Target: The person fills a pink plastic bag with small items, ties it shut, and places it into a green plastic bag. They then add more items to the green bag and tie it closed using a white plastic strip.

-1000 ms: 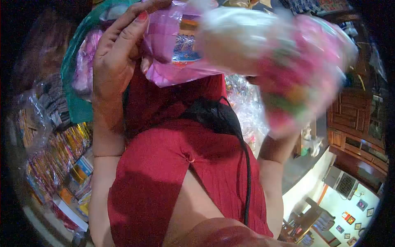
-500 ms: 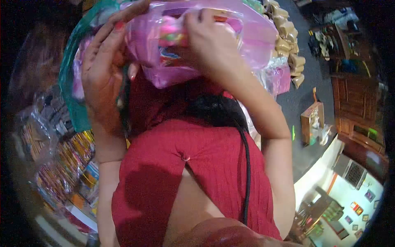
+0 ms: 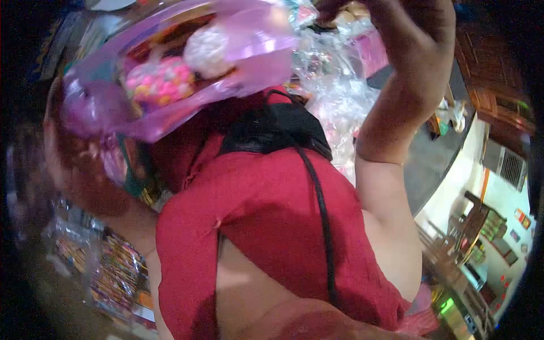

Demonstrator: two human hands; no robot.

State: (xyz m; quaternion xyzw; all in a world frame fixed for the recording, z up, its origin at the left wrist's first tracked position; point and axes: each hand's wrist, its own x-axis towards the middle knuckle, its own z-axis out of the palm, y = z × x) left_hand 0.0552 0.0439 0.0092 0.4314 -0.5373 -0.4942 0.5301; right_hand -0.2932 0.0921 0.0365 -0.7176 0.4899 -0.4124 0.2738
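Note:
A translucent purple plastic bag (image 3: 255,51) hangs open in front of my torso at the upper left, blurred by motion. Inside it show a pack of pink and yellow pieces (image 3: 161,82) and a white rounded pack (image 3: 207,51). My left hand (image 3: 62,119) is at the bag's left side and grips it; its fingers are smeared and mostly behind the plastic. Up at the top right, my right hand (image 3: 411,34) is away from the bag, above clear plastic packs (image 3: 334,73). Its fingers are dark and partly cut off by the frame, so their hold cannot be made out.
Bundles of colourful wrapped packs (image 3: 116,272) lie at the lower left. A pink pack (image 3: 368,54) sits among the clear plastic. On the right are grey floor (image 3: 433,164), wooden cabinets (image 3: 481,68) and a chair (image 3: 481,221) by a pale wall.
My right hand has left the inside of the purple bag and moved up to the right. The bag and my left hand have shifted left in view, exposing the packs inside.

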